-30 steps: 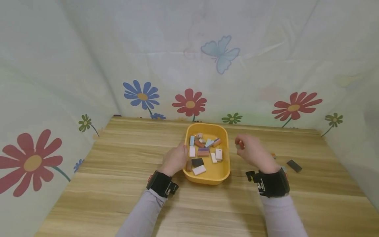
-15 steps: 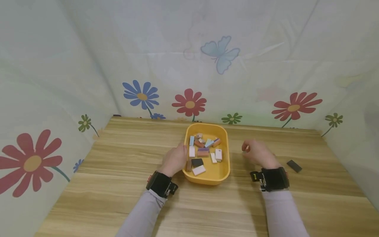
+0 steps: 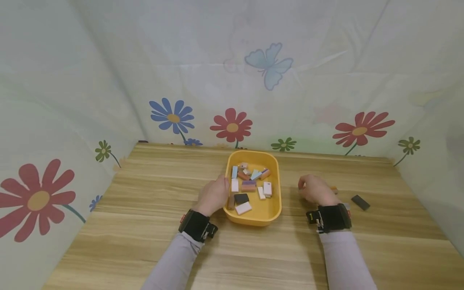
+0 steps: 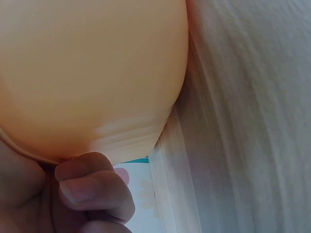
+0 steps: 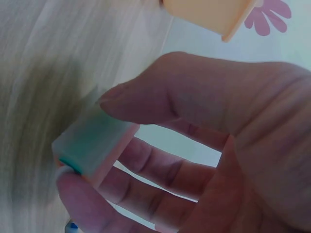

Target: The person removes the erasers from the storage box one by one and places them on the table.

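Note:
My left hand (image 3: 213,196) grips the left rim of a yellow plastic tub (image 3: 253,221), fingers curled at its edge in the left wrist view. Inside the tub lie several small erasers, among them a black one (image 3: 241,198), a white one (image 3: 243,208) and a purple-and-orange one (image 3: 249,186). To the right of the tub, my right hand (image 3: 315,190) is low over the table. In the right wrist view it holds a small pale-green block-shaped eraser (image 5: 95,138) with a pinkish side, between thumb and fingers.
A dark flat piece (image 3: 360,202) lies on the wooden table (image 3: 145,193), right of the right hand. An orange piece (image 3: 334,189) shows just behind that hand. A flower-printed cloth (image 3: 308,80) stands around the table's back and sides.
My right hand has moved slightly right and down, away from the tub, then settled lower. My left hand and the tub have stayed in place.

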Motion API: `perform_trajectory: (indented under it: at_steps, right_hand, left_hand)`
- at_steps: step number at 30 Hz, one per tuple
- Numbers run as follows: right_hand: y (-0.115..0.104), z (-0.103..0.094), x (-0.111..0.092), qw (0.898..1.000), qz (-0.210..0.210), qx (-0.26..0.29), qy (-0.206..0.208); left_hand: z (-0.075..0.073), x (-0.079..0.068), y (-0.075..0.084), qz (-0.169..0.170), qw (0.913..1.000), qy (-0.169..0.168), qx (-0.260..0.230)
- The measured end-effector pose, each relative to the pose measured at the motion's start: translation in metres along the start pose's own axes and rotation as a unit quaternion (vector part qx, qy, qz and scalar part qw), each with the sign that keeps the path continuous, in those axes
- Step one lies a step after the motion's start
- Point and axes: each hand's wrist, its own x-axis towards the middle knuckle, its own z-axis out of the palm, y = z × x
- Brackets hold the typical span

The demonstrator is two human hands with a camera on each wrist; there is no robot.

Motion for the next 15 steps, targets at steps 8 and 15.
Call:
perform_trajectory:
  at_steps: [8,15]
  right_hand:
    - [-0.0003,0.0014,0.0002,1.0,0.012,-0.005,-0.013]
    - [0.0011,0.0021,0.001,1.0,0.018,-0.004,-0.013]
  left_hand:
    - [-0.0001,0.0006,0.0002,-0.002,1.0,-0.004,0.002]
    - [-0.0008,-0.0003,-0.0001,0.001,1.0,0.001,0.003]
